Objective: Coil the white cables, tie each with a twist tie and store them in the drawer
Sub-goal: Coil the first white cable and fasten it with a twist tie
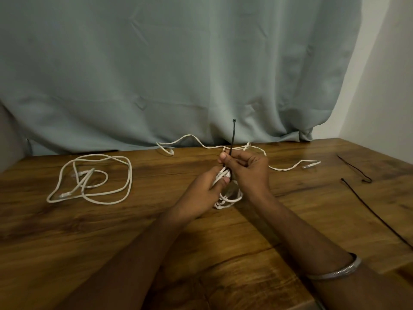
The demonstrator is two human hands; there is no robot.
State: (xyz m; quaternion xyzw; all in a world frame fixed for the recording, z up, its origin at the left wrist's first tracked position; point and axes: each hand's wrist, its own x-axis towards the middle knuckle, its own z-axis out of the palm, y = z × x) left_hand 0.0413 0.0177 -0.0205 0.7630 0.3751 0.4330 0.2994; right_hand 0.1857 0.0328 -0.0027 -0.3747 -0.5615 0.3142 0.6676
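A pale green curtain (pixel 178 74) hangs behind a dark wooden table (pixel 111 231), with a white wall (pixel 384 74) to the right. Above the middle of the table the left hand (pixel 201 193) grips a small coiled white cable (pixel 230 198), fingers curled round the bundle; the right hand (pixel 248 171) pinches a black tie (pixel 232 135) standing upright against it. The coil could spring open if the left grip slackens before the tie closes — the loops look loose. A second cable (pixel 93 177) lies sprawled at left, a third (pixel 290 167) trails behind the hands, and spare ties (pixel 357 168) lie at right.
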